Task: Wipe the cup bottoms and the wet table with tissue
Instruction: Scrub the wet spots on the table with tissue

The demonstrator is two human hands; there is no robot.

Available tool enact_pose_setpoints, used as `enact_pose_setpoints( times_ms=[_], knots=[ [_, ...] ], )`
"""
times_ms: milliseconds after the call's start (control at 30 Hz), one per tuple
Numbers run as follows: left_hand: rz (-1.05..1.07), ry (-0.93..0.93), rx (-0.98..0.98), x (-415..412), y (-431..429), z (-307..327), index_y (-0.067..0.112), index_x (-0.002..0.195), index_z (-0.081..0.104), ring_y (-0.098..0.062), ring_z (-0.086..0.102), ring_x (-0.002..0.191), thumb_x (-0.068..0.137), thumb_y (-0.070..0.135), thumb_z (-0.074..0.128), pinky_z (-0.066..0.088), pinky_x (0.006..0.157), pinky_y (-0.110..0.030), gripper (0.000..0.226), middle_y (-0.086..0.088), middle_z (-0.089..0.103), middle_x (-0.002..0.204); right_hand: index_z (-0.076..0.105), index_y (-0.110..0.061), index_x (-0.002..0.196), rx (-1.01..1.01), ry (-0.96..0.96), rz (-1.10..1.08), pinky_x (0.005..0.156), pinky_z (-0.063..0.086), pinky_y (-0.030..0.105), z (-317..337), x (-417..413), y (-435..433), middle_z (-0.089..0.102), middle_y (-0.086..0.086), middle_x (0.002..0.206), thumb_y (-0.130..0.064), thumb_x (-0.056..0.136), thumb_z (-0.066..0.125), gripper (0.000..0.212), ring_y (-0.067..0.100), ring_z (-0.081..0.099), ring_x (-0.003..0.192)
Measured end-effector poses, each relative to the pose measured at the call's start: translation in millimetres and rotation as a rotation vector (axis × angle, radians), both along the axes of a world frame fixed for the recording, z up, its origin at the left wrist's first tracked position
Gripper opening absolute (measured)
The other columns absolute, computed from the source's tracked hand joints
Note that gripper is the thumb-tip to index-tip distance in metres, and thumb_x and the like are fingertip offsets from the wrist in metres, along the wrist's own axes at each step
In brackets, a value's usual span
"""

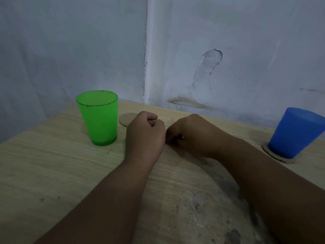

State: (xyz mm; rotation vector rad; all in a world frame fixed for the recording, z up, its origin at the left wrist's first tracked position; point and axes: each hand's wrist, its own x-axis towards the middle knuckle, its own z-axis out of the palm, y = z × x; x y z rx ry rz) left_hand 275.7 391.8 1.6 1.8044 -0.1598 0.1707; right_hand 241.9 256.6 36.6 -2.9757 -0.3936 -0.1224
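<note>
A tapered, translucent green plastic cup (98,118) is standing upright on the wood-grain counter (52,173), just left of the left hand (144,134), whose fingers are being held clenched on nothing visible. A flat round cardboard disc (125,119) is lying behind them. The right hand (193,136) is being rested alongside with its fingers tucked under; a grasp cannot be told. An opaque blue cup (297,132) is being carried by a second cardboard disc (279,159).
</note>
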Motion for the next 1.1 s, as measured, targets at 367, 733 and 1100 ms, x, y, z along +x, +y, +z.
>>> enact_pose_setpoints(
  times_ms=[367, 733, 1100],
  knots=[
    [0.008, 0.006, 0.021, 1, 0, 1, 0.021, 0.111, 0.067, -0.002, 0.059, 0.075, 0.093, 0.020, 0.059, 0.041, 0.060, -0.024, 0.020, 0.013, 0.064, 0.087, 0.076, -0.023, 0.106, 0.305, -0.153, -0.029, 0.084, 0.055, 0.020, -5, 2, -16, 0.071, -0.010, 0.104, -0.008, 0.085, 0.067, 0.027, 0.001, 0.065, 0.089],
    [-0.021, 0.010, 0.059, 0, -1, 0, 0.022, 0.112, 0.066, -0.005, 0.060, 0.071, 0.094, 0.021, 0.057, 0.041, 0.060, -0.026, 0.021, 0.012, 0.065, 0.089, 0.079, -0.032, 0.099, 0.094, -0.009, 0.009, 0.075, 0.043, 0.010, 2, -2, -23, 0.073, -0.016, 0.096, -0.021, 0.087, 0.071, 0.018, -0.004, 0.058, 0.079],
    [-0.003, -0.004, 0.067, 1, -2, -2, 0.022, 0.110, 0.067, -0.001, 0.058, 0.077, 0.092, 0.020, 0.058, 0.039, 0.061, -0.024, 0.020, 0.012, 0.065, 0.090, 0.077, -0.020, 0.102, 0.025, -0.136, -0.177, 0.079, 0.052, 0.032, -12, 7, 7, 0.072, 0.001, 0.095, -0.015, 0.092, 0.057, 0.022, 0.020, 0.064, 0.086]
  ],
)
